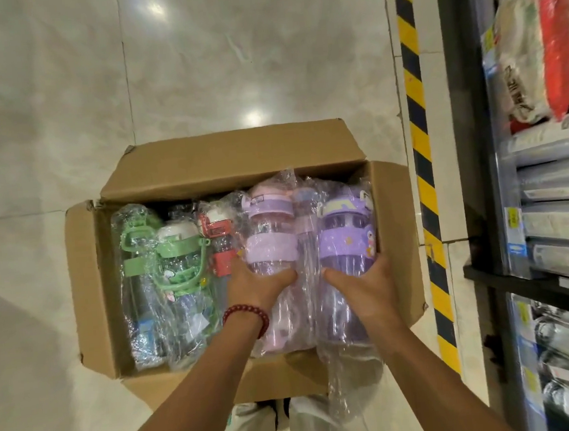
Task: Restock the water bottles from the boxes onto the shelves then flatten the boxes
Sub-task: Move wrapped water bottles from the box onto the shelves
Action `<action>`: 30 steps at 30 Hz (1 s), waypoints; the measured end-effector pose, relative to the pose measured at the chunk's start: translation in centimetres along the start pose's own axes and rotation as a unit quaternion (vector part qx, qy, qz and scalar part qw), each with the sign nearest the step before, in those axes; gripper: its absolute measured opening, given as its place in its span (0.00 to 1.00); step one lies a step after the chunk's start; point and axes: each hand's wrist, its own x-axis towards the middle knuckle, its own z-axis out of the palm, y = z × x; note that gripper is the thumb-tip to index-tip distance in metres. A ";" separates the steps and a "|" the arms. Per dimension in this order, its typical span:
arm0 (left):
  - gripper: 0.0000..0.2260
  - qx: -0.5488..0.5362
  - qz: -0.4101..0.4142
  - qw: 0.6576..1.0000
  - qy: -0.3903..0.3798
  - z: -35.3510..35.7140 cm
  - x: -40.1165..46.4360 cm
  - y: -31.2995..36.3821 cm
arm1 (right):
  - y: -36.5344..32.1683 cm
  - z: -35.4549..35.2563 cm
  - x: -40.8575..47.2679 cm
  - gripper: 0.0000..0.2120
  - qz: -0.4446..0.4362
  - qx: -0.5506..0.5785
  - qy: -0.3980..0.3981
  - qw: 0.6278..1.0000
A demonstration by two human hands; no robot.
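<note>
An open cardboard box (88, 267) sits on the floor below me, packed with water bottles in clear plastic wrap. My left hand (254, 283) grips a light purple bottle (269, 237) near the box's middle. My right hand (368, 283) grips a darker purple bottle (345, 234) with a cartoon band at the box's right side. Both bottles are raised partly above the others. Green bottles (173, 256) and a red-capped bottle (220, 241) lie to the left inside the box.
Shelves (552, 226) with packaged goods stand along the right. A yellow-and-black hazard stripe (428, 202) runs down the floor beside them. Pale tiled floor (194, 68) stretches ahead and to the left. The box flaps (230, 158) are folded outwards.
</note>
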 end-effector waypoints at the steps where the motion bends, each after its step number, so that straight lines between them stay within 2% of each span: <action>1: 0.38 -0.007 0.010 1.000 0.006 -0.8 -0.9 0.2 | 0.0 -0.4 -1.0 0.31 0.000 0.019 -0.006 1.000; 3: 0.43 -0.007 0.023 1.000 0.009 -2.5 -2.7 0.7 | 0.0 -1.4 -3.1 0.31 -0.004 0.061 -0.021 0.998; 4: 0.41 -0.008 0.031 0.999 0.004 -3.4 -3.7 1.1 | -0.1 -2.0 -4.3 0.31 -0.006 0.083 -0.029 0.996; 8: 0.20 -0.014 0.077 0.997 -0.012 -6.7 -8.0 3.7 | -2.2 -5.1 -9.1 0.35 -0.046 0.126 -0.057 0.989; 10: 0.16 -0.017 0.116 0.993 -0.019 -8.2 -11.1 6.3 | -4.4 -7.1 -11.7 0.37 -0.071 0.142 -0.060 0.985; 13: 0.18 -0.045 0.167 0.985 -0.026 -10.3 -15.8 10.0 | -7.9 -10.6 -15.7 0.35 -0.122 0.171 -0.058 0.976; 15: 0.27 -0.059 0.208 0.976 -0.030 -11.7 -19.2 12.6 | -10.1 -13.2 -18.3 0.40 -0.153 0.191 -0.048 0.969; 17: 0.35 -0.063 0.254 0.964 -0.044 -12.9 -22.9 15.3 | -11.9 -16.0 -20.8 0.38 -0.186 0.228 -0.036 0.955; 19: 0.27 -0.078 0.315 0.944 -0.057 -14.0 -27.0 18.1 | -13.7 -19.1 -23.4 0.33 -0.230 0.262 -0.035 0.936; 22: 0.23 -0.068 0.420 0.902 -0.078 -15.9 -32.4 22.5 | -16.7 -23.6 -27.2 0.35 -0.284 0.295 -0.004 0.912; 25: 0.23 -0.067 0.496 0.860 -0.099 -17.6 -37.5 26.0 | -18.5 -27.5 -31.5 0.52 -0.310 0.326 0.026 0.893; 26: 0.22 -0.069 0.514 0.848 -0.107 -18.1 -39.3 26.9 | -18.9 -28.6 -33.2 0.53 -0.320 0.337 0.034 0.885; 28: 0.21 -0.061 0.548 0.825 -0.124 -18.8 -42.9 28.5 | -19.1 -30.8 -36.6 0.45 -0.340 0.339 0.065 0.875; 30: 0.23 -0.045 0.583 0.798 -0.145 -19.3 -46.2 29.7 | -18.8 -32.8 -39.7 0.45 -0.360 0.361 0.111 0.853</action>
